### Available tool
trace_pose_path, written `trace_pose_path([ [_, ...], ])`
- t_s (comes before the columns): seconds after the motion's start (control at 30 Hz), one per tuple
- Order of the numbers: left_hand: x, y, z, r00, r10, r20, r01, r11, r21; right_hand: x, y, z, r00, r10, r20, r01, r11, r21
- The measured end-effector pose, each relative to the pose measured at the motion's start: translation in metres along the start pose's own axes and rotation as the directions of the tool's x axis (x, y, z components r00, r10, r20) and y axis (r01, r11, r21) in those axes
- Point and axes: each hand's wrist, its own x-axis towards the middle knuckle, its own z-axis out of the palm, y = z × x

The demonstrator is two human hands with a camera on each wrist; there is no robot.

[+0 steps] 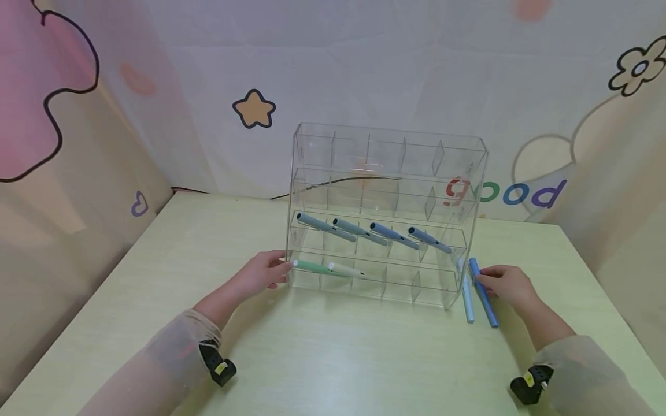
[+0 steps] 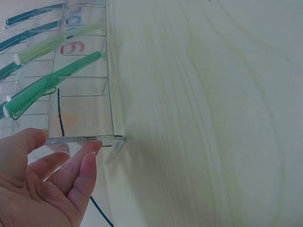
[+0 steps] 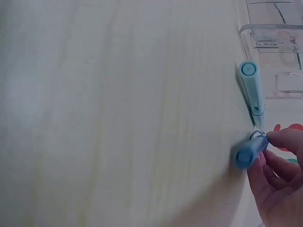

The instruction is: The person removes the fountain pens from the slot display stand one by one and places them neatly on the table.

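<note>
A clear acrylic pen rack (image 1: 387, 167) with tiers of compartments stands on the table. My left hand (image 1: 264, 270) holds its left side panel, thumb on one face and fingers on the other, as the left wrist view (image 2: 57, 184) shows. My right hand (image 1: 507, 284) pinches a blue pen (image 1: 484, 294) beside the rack's right side. A light blue pen (image 1: 468, 300) lies just left of it, on the table. In the lowest tier lean a green pen (image 1: 314, 266) and a pale green pen (image 1: 346, 270). Several blue-grey pens (image 1: 395, 234) lean in the tier above.
The pale wood-look table (image 1: 333, 358) extends in front of the rack and to both sides. Behind it hangs a printed cloth backdrop (image 1: 364, 75) with a star and coloured letters. A black wrist camera (image 1: 218, 364) sits on the left sleeve, another (image 1: 531, 384) on the right.
</note>
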Motion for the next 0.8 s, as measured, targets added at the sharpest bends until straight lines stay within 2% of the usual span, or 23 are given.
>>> trace_pose_path([
  [0.2,0.0009,0.0001,0.0009,1.0,-0.017,0.002,0.017,1.0,-0.007,0.0002,0.0027,-0.0001,1.0,-0.009,-0.006,0.009,1.0,-0.01],
  [0.8,0.0001,0.002,-0.0004,1.0,-0.01,-0.01,0.01,1.0,-0.004,0.0049,0.0027,-0.0006,1.0,-0.003,0.015,0.004,0.997,-0.079],
])
